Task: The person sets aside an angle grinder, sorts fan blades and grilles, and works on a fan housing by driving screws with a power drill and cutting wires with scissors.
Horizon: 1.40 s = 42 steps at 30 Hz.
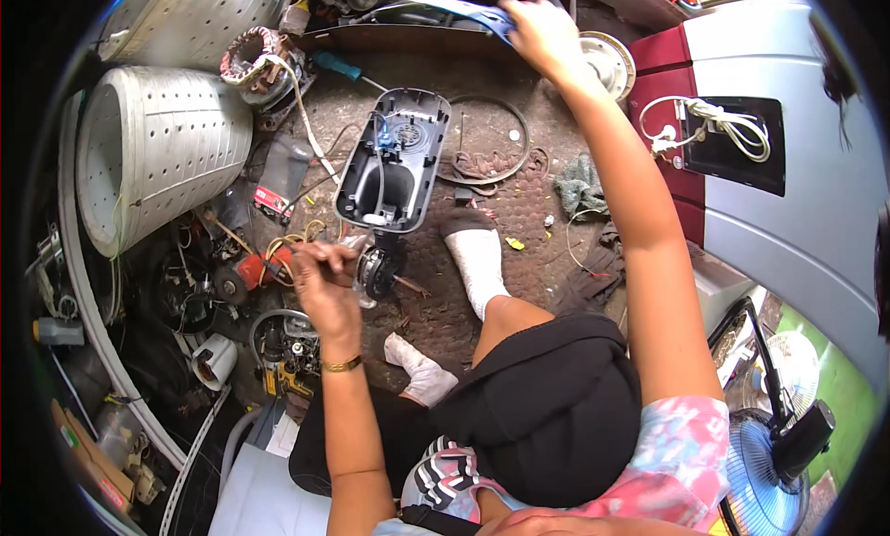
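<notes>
My right hand [542, 37] is stretched to the far side, closed round the blue handle of a tool [493, 19] with a long, shiny blade pointing left. Bent fingers of my left hand [326, 281] are beside a black round motor-like part [380, 265]; whether they touch it or pinch something small is unclear. This part joins the near end of an upturned black plastic housing [433, 156], whose open inside shows wires, a blue connector and a slotted round grille. The housing lies on the floor between my left hand and the far shelf.
Perforated white drums [181, 146] and a copper-wound stator [255, 63] stand left. A blue-handled screwdriver [338, 67], a red power tool [246, 274] and loose wires lie about. Right are a white-and-red appliance with a coiled cord [737, 128], a grey rag [581, 185] and a fan [765, 466].
</notes>
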### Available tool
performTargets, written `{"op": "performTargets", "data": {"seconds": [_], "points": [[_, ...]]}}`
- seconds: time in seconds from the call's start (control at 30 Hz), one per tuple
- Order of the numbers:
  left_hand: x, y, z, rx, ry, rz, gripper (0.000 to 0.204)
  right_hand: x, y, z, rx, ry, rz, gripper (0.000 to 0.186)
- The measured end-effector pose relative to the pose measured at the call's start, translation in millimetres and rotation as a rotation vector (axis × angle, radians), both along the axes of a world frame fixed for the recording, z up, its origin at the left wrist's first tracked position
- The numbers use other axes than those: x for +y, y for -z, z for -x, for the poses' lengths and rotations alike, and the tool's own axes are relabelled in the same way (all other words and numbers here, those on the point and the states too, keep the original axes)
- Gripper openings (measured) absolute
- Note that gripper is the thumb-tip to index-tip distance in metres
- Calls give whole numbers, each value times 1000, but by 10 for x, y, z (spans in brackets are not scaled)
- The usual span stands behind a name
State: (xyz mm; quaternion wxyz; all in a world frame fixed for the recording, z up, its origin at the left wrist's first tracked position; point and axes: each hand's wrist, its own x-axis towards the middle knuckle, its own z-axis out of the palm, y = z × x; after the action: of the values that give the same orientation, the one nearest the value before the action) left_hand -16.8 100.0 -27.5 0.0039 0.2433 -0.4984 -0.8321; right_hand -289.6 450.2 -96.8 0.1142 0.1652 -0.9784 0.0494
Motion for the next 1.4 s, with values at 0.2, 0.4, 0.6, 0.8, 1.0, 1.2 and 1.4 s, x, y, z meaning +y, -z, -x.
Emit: {"op": "performTargets", "data": {"seconds": [0.2, 0.4, 0.6, 0.8, 1.0, 1.2, 1.4], "points": [[-193, 86, -35, 42, 48, -14, 33, 403, 397, -1150, -232, 119, 579, 47], [-191, 251, -124, -108, -141, -155, 30, 310, 424, -1799, -229, 167, 709, 51], [-23, 621, -215, -261, -239, -432, 22, 161, -79, -781, 124, -60, 301, 46], [370, 1090, -266, -341, -303, -571, 25, -340, -312, 570, 359, -264, 111, 10], [578, 1105, -503, -516, 117, -305, 58, -461, 144, 1070, 39, -241, -88, 35], [99, 784, -588, -413, 802, -27, 57, -281, 202, 715, 180, -281, 67, 34], [-774, 795, -641, -441, 827, 76, 43, -426, 158, -384, 48, -239, 531, 37]]}}
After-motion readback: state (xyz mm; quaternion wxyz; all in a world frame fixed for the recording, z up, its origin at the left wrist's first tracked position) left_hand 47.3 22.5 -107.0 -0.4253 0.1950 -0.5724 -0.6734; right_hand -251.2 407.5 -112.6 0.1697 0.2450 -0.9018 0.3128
